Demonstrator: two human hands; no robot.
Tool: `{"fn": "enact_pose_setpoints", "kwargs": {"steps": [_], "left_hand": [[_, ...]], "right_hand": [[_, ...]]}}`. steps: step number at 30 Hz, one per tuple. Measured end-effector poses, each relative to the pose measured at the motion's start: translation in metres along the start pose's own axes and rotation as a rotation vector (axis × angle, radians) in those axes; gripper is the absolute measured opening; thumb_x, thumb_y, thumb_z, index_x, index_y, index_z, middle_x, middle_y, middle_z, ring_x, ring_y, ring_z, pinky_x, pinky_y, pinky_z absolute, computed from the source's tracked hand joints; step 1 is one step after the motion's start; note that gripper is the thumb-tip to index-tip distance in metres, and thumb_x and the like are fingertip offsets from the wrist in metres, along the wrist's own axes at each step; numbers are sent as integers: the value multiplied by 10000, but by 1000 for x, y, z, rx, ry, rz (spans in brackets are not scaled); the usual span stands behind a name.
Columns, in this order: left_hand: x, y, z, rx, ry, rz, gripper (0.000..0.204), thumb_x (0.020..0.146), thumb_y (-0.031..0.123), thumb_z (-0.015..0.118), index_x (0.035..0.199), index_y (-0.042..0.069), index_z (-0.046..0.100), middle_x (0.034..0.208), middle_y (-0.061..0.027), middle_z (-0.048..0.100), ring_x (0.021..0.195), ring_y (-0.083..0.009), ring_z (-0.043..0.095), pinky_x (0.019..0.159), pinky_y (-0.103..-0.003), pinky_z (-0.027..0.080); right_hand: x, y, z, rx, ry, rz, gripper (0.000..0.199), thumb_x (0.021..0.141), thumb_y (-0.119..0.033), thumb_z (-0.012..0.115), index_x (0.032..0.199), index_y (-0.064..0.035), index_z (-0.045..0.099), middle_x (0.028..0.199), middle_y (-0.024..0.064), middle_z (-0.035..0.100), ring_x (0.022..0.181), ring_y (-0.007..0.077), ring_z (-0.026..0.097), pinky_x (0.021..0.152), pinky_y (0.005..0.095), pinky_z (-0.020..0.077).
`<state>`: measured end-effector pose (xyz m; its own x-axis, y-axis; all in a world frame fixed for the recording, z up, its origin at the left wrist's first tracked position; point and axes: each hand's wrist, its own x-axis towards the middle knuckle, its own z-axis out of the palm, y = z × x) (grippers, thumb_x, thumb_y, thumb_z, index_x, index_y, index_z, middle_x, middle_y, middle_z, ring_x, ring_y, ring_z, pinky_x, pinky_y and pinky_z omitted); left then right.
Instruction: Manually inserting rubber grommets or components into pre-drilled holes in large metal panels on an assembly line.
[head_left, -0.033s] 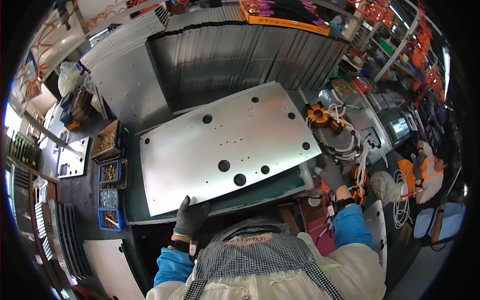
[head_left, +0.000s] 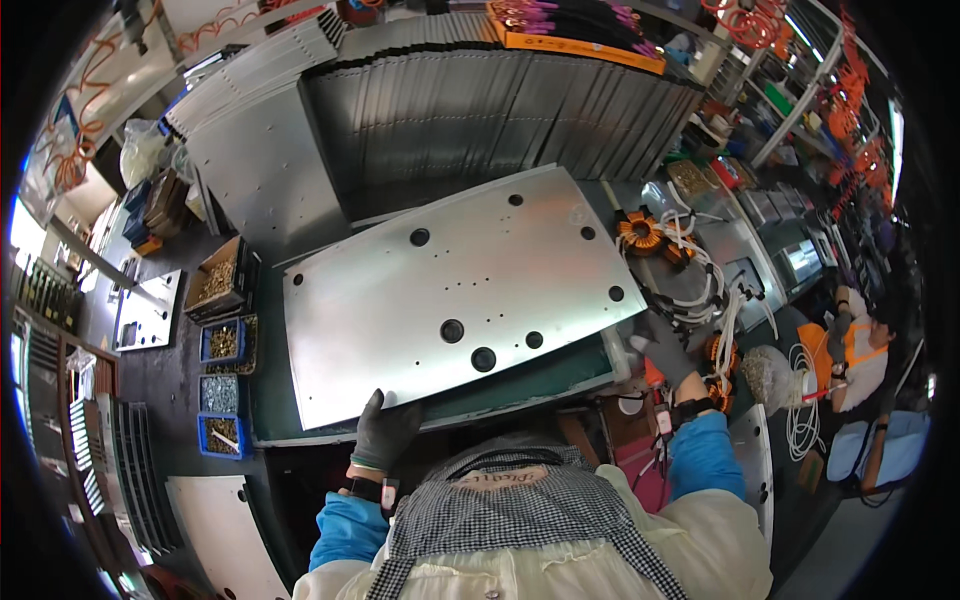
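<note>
A large silvery metal panel (head_left: pixel 400 310) with several round black-rimmed holes and small drilled holes lies slanted over the green work surface. My left hand (head_left: pixel 388 432), in a dark grey glove, grips its near edge, thumb up against the face and the other fingers at the edge, partly hidden. By the panel's right corner is my right hand (head_left: pixel 668 348), also gloved, with thumb and fingers apart; whether it touches the corner I cannot tell. Next to that hand lie a red-handled tool (head_left: pixel 653 372) and copper-wound ring coils (head_left: pixel 640 232) with white cables (head_left: pixel 700 285).
Metal sheets (head_left: pixel 500 120) stand in a long row at the back, under an orange tray (head_left: pixel 580 50). Blue bins (head_left: pixel 220 395) of small fasteners line the left side. Another panel (head_left: pixel 225 525) leans at lower left. A co-worker in an orange vest (head_left: pixel 855 345) is at the right.
The whole picture has shifted very slightly to the right. Both hands and the panel keep nearly the same places relative to each other.
</note>
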<state>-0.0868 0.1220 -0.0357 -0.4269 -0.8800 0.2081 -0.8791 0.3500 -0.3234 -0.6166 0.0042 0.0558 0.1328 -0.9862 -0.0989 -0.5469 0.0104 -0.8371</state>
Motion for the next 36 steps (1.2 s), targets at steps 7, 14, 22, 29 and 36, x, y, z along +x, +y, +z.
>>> {"fn": "enact_pose_setpoints", "kwargs": {"steps": [7, 14, 22, 29, 36], "left_hand": [[8, 15, 23, -2277, 26, -599, 457, 954, 292, 549, 1346, 75, 462, 1395, -66, 515, 1295, -231, 466, 1132, -414, 328], [18, 11, -9, -2604, 374, -925, 370, 918, 197, 585, 1259, 59, 550, 1261, -75, 628, 1183, -224, 566, 1042, -370, 426], [68, -89, -120, -716, 214, -464, 365, 950, 80, 555, 1283, -3, 430, 1245, -109, 642, 1186, -178, 585, 1082, -341, 378], [129, -138, -183, -760, 145, -422, 380, 950, 86, 591, 1278, -19, 432, 1073, -99, 716, 1011, -162, 675, 985, -276, 460], [149, -156, -192, -762, 109, -371, 414, 964, 102, 513, 1344, -29, 413, 1120, -68, 698, 1055, -147, 636, 1067, -283, 417]], "right_hand": [[40, 24, 22, 1046, -185, 386, 676, 920, -514, 627, 1427, -123, 409, 1340, 112, 546, 1208, 318, 554, 949, 519, 511], [59, -39, 41, 1096, -58, 280, 390, 958, -293, 578, 1286, -86, 539, 1137, 88, 654, 1037, 246, 645, 868, 465, 555], [112, -195, -40, 676, -32, 99, 385, 919, -478, 607, 1028, -111, 642, 743, 36, 670, 588, 113, 606, 515, 253, 461], [179, -236, -65, 520, -164, 176, 457, 944, -541, 544, 972, -96, 643, 756, 47, 677, 587, 112, 617, 492, 249, 461], [216, -236, -68, 462, -151, 208, 469, 941, -543, 539, 1033, -87, 601, 765, 93, 673, 616, 148, 645, 470, 258, 477]]}}
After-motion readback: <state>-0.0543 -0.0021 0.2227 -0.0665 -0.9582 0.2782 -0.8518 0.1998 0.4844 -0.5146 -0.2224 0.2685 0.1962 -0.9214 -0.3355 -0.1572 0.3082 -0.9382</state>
